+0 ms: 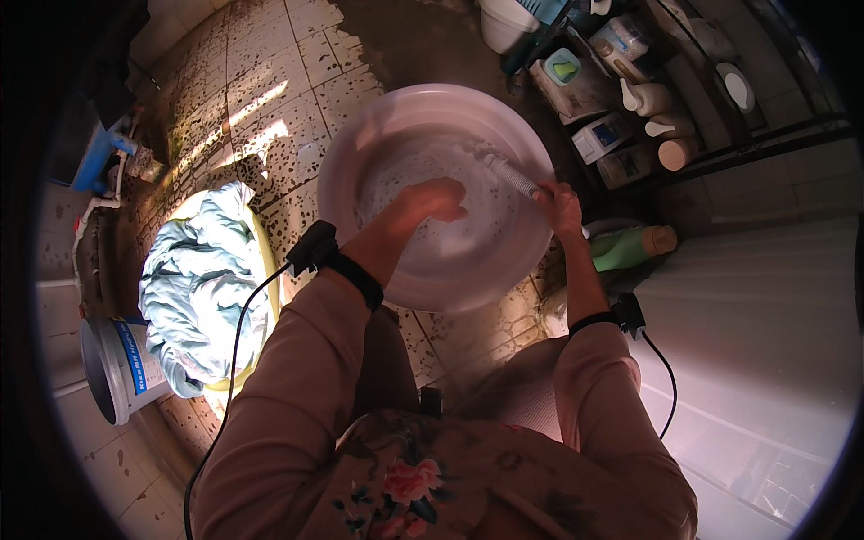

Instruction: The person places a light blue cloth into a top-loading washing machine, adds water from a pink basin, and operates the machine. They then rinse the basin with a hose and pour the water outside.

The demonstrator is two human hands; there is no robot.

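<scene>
The right hand (pixel 560 209) has its fingers wrapped around a pale, ridged, flexible hose (pixel 511 175), gripping it close to the right rim of the basin, while the left hand (pixel 434 199) is over the middle with its fingers bent inward; whether they pinch anything or dip below the surface, I cannot tell. The free end of the hose slants inward and down to the whitish, foamy water (pixel 423 162), where the surface looks stirred. All this sits within a wide, round, pink plastic basin (pixel 338 171), which stands on the speckled tiled floor (pixel 301 40) in front of the person. Judging by this, the step in hand is running water into the suds; the next move probably calls for keeping the hose end aimed inside the rim while the left hand swishes or feels through the foam. Further out, to the left, a heap of crumpled, pale blue cloth (pixel 202 279) fills a yellow tub (pixel 269 247), seemingly waiting its turn, with a white bucket with a blue label (pixel 110 378) just beside it. To the right, a green plastic bottle (pixel 619 250) leans near the basin.
</scene>
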